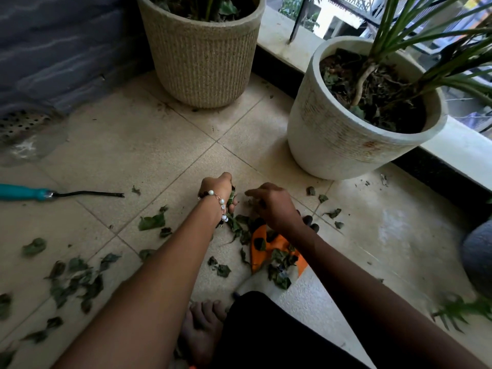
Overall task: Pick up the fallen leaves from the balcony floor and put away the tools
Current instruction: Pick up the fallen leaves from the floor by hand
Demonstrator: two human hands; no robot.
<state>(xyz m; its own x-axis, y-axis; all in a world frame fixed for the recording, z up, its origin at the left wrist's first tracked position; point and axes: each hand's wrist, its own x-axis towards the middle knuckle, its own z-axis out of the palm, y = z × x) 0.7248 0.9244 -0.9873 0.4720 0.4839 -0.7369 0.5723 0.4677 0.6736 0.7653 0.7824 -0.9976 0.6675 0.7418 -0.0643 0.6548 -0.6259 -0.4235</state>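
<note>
Green fallen leaves (151, 222) lie scattered over the beige tiled floor (133, 145), thickest at the lower left and around an orange and white gardening glove (269, 249) in the middle. My left hand (218, 190), with a bead bracelet on its wrist, grips a bunch of leaves in a fist just above the floor. My right hand (271, 203) reaches down beside it with fingers curled over the leaves near the glove; what it holds is hidden. A hand tool with a teal handle (26, 192) and dark metal prong lies on the floor at the left.
A ribbed beige plant pot (202, 62) stands at the back and a white pot (340, 134) with a long-leaved plant at the right by the balcony ledge. A floor drain (21, 123) sits at the left. My bare foot (202, 323) and dark-clothed knee are below.
</note>
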